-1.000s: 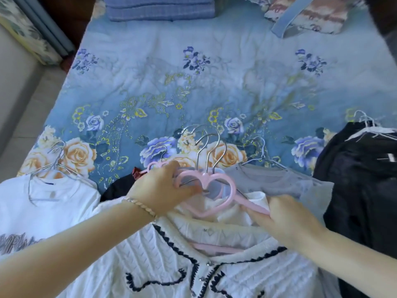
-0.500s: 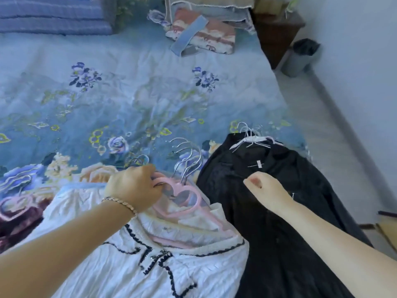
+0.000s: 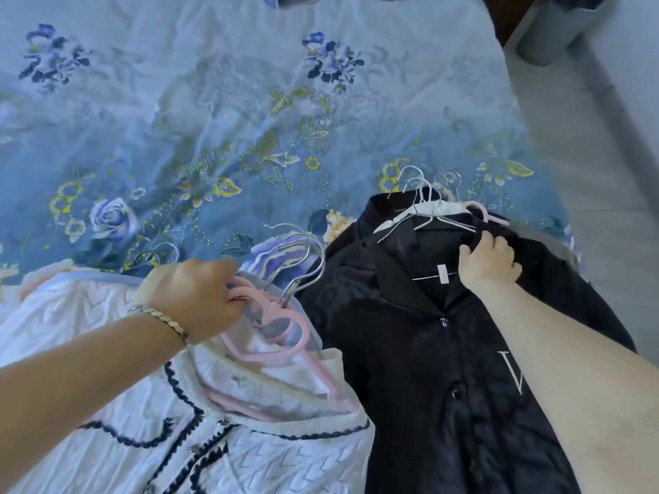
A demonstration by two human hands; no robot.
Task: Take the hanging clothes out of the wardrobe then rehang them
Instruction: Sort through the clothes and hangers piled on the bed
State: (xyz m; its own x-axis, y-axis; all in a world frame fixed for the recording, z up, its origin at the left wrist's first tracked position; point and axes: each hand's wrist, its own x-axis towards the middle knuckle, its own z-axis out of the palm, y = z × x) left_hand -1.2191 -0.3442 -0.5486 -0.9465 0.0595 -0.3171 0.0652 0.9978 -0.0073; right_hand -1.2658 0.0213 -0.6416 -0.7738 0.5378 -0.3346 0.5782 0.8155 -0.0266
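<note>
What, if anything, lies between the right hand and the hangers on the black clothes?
Nothing visible. The right hand grips the black shirt just below its white hangers, whose hooks lie bare on the bedspread.

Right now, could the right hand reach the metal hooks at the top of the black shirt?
Probably yes. The right hand grips the black shirt just below the metal hooks, which lie uncovered on the bedspread; nothing lies between.
</note>
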